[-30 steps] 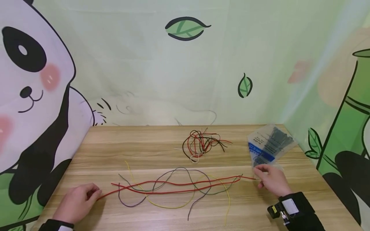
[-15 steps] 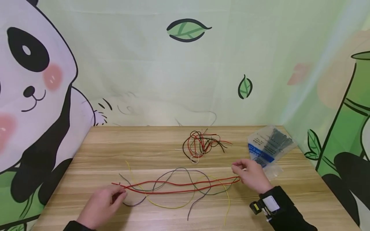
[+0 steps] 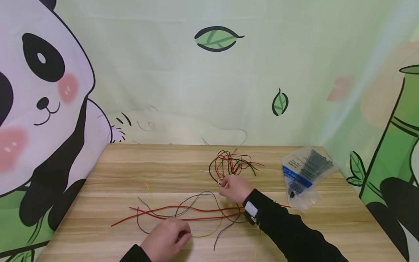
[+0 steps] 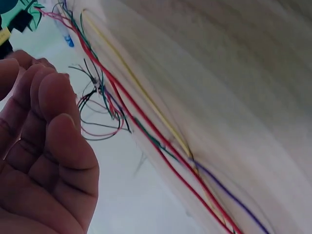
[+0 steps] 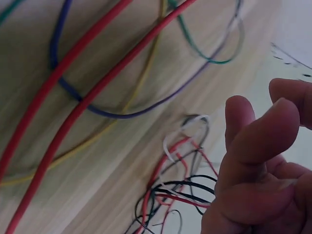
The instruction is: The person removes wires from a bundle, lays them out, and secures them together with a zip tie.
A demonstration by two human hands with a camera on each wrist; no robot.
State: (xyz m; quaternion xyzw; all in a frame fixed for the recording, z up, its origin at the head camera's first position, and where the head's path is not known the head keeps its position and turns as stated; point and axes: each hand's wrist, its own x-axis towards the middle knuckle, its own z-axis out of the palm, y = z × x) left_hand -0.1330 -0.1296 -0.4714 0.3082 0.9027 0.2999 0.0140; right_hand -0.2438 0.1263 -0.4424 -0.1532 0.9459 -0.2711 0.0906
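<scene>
In the head view, two long red wires [image 3: 173, 206] lie side by side across the wooden table, over looping yellow [image 3: 203, 236], purple [image 5: 122, 116] and green [image 5: 214, 61] wires. My left hand [image 3: 168, 238] is over the near part of these wires, fingers loosely curled and holding nothing. My right hand [image 3: 236, 188] reaches over them to the front of a tangled bundle of black and red wires [image 3: 230, 163]. A white tie [image 5: 168, 146] loops at the bundle's near end. In the right wrist view, the fingers and thumb are relaxed, with nothing between them, beside the bundle.
A clear plastic bag [image 3: 296, 176] with a blue label and dark strips inside stands at the right back of the table [image 3: 157, 163]. Behind the table hangs a printed backdrop [image 3: 157, 72] with a panda and leaves.
Both hands have left the ends of the red wires. The left hand has moved right along the near side; the right hand has moved left and away to the bundle.
</scene>
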